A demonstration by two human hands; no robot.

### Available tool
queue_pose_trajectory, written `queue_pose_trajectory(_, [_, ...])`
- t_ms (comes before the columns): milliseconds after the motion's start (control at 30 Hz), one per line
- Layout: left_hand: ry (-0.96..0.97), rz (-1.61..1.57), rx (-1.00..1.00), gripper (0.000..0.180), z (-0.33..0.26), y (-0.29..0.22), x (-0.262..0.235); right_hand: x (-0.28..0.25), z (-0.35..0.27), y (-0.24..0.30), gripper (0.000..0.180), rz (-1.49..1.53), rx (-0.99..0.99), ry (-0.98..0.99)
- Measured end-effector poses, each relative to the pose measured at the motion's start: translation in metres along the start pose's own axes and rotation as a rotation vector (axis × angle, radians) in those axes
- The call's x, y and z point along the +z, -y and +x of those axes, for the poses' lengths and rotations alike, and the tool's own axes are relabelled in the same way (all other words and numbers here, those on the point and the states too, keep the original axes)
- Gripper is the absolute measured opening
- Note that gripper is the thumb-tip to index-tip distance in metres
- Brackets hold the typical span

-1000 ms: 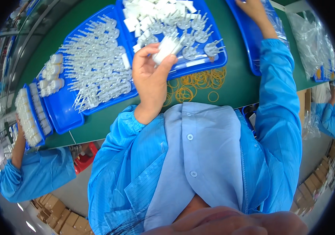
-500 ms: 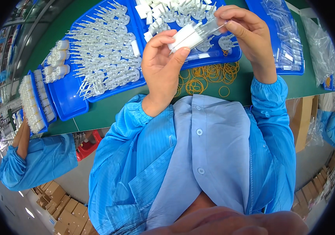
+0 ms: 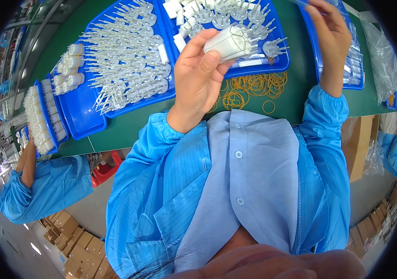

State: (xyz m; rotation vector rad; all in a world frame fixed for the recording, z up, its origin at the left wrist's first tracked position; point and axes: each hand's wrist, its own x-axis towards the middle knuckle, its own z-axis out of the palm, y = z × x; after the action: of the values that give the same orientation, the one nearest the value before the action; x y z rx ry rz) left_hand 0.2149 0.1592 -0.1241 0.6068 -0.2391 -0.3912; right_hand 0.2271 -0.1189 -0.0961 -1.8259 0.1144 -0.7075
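Observation:
My left hand (image 3: pixel 196 69) is wrapped round a white cylindrical block (image 3: pixel 221 49). Clear plastic parts with thin prongs sit at the block's right end. This held piece is tilted over the front of the middle blue tray (image 3: pixel 259 69). At the upper right, my right hand (image 3: pixel 331 30) is raised beside the right blue tray (image 3: pixel 360 85), its thumb and fingers pinched. A clear plastic strip (image 3: pixel 300 2) shows at the fingertips, partly cut off by the picture's top edge.
Pronged clear parts (image 3: pixel 133 60) crowd the left tray; white blocks (image 3: pixel 174 8) lie in the middle one. Yellow rubber bands (image 3: pixel 240 93) are scattered on the green table (image 3: pixel 291 104). A plastic bag (image 3: pixel 382 56) lies at right. A co-worker in blue (image 3: pixel 45 186) stands at left.
My right hand has moved away from the white block, up and to the right. My left hand still holds the block, now turned so its pronged end faces more to the right.

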Motion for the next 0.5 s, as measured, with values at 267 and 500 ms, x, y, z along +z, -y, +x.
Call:
queue_pose_trajectory(267, [0.015, -0.136, -0.073, 0.036, -0.002, -0.005, 0.001, -0.028, -0.001, -0.014, 0.017, -0.596, -0.19, -0.07])
queue_pose_trajectory(500, [-0.03, 0.055, -0.007, 0.043, -0.002, -0.018, -0.009, 0.014, -0.061, 0.039, 0.012, -0.314, -0.332, 0.485])
